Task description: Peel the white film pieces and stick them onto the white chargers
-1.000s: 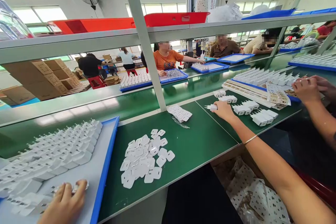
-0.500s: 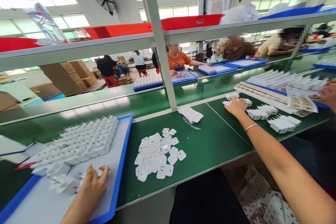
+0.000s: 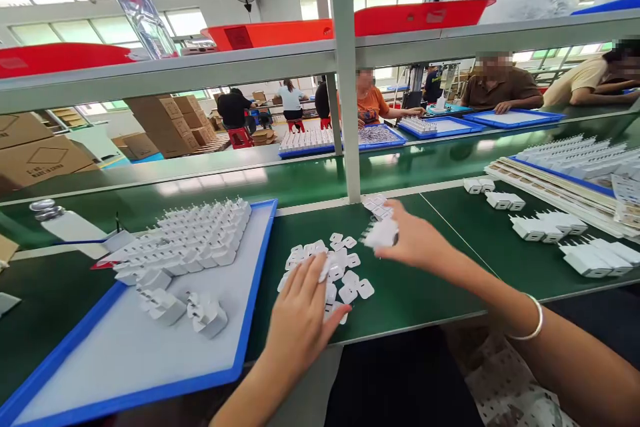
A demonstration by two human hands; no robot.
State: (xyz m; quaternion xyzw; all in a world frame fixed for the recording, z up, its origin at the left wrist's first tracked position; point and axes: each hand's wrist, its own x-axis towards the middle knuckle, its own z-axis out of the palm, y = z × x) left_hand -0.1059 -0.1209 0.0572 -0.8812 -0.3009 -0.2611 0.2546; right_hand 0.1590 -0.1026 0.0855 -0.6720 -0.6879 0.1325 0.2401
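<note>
My right hand [image 3: 417,240] is closed round a few white plug adapters [image 3: 381,233], blurred by motion, above the green table right of the pile. My left hand [image 3: 303,310] lies over the pile of white square plates [image 3: 350,287], fingers stretched and thumb apart; whether a plate is under the fingers is hidden. On the left, a blue-rimmed tray [image 3: 257,280] bears rows of white adapters [image 3: 205,240], with two small groups standing nearer its front. More white adapters [image 3: 550,225] stand in small groups on the right of the table.
Stacked card sheets and a blue tray of adapters [image 3: 575,160] lie at the far right. A metal post [image 3: 345,80] rises behind the pile, carrying a shelf with red trays [image 3: 420,17]. A white bottle [image 3: 65,223] lies at the left. People sit across the line.
My left hand has moved right from the tray to the plates, leaving adapters on the tray. My right hand has come left from the adapter groups with adapters in it. The view has shifted.
</note>
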